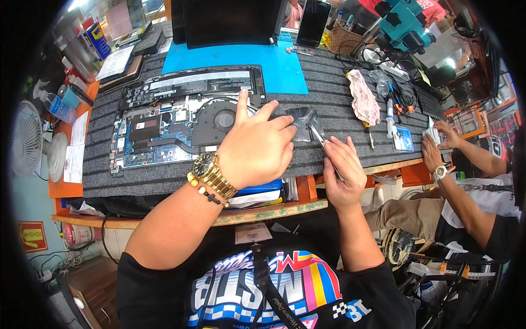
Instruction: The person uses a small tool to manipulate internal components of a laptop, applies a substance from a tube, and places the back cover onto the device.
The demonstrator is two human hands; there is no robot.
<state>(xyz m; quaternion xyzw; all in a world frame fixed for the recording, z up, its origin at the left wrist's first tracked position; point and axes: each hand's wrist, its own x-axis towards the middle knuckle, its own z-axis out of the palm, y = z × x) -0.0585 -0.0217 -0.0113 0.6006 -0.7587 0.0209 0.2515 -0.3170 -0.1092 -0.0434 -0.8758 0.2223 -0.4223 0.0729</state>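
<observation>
An open laptop [181, 118] lay on the grey mat [329, 88], with its flat insides, a round fan and a long black battery showing. It sat well back from the tabletop's [263, 214] front edge. The left hand [257, 148] pressed down on a small shiny dark bag [301, 123] beside the laptop, fingers spread. The right hand [342, 167] gripped thin tweezers [316, 134] touching the bag. A pink rag [362, 97] lay farther right, with bare mat between.

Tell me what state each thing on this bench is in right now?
Laptop: opened up, circuit board and fan exposed.
Grey pouch: pinned flat under left hand.
Tweezers: gripped in right hand, tips at the pouch.
Pink rag: crumpled, lying loose.
Phone: screen dark.
</observation>
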